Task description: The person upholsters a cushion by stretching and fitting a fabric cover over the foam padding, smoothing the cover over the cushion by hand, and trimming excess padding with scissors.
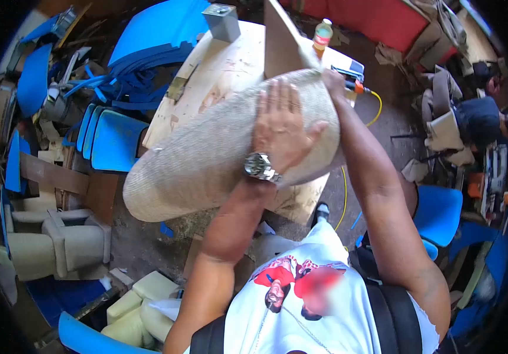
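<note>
A beige fabric-covered padded panel (201, 147) with a rounded end is tilted over the plywood-topped table (207, 88). My left hand (280, 121), a metal watch at its wrist, lies flat on the fabric with fingers stretched and thumb out to the right. At the panel's upper right corner, my right hand (333, 82) grips the edge; most of its fingers are hidden. Behind the panel rises a flat brown board (284, 44); whether it is joined to the panel is unclear.
On the table stand a metal can (221, 23) and a bottle (322, 36) of amber liquid. A yellow hose (378, 109) runs from a tool at right to the floor. Blue foam sheets (153, 35), blue padded pieces (115, 138) and beige seats (68, 242) crowd the sides.
</note>
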Available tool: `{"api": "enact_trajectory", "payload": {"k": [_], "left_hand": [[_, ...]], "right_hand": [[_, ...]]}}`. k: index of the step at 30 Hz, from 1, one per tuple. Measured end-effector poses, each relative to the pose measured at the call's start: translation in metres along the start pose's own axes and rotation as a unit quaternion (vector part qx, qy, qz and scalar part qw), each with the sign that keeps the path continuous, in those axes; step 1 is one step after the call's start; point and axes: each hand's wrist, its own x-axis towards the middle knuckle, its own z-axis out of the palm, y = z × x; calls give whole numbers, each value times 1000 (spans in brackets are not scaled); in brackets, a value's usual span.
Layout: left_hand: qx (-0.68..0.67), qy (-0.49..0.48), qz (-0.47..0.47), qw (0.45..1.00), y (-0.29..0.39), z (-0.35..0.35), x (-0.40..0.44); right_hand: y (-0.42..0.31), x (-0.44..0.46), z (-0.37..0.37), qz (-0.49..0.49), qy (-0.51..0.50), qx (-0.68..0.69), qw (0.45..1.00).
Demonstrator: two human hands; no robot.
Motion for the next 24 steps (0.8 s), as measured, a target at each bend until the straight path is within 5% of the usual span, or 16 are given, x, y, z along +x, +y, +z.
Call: {"api": "enact_trajectory", "payload": {"k": [1,4,5,7,8,9,11,12,14,18,19,21,24], "left_hand": [[3,-11,3,1000,10,-1,2],[129,-49,-95,986,33,-1,14],[159,-17,-97,982,39,8,17],[196,34,-68,978,37,36,25],[200,44,-41,978,30,45,21],[192,50,-30,980,28,47,23],[188,15,-39,981,31,37,22],[201,-9,-50,978,33,31,23],[204,-19,-91,975,43,28,26],[275,-36,-188,942,84,58,42],[254,-16,-175,951,90,59,45],[263,-12,-155,952,90,59,40],[272,-5,-146,951,82,55,36]], "right_hand": [[3,5,17,60,4,111,992],[-32,-8,4,-46,135,182,973],[-24,-3,2,-135,83,212,964],[-13,14,22,-158,82,205,963],[-14,13,5,-157,3,146,977],[4,30,53,-178,83,297,934],[-2,31,50,-224,137,201,944],[-11,35,57,-271,240,5,932],[-25,13,11,-28,18,221,975],[-35,-30,-35,34,37,319,946],[-21,-17,15,-10,14,262,965],[1,-64,-14,94,-162,185,965],[92,-120,33,56,-369,6,928]]}}
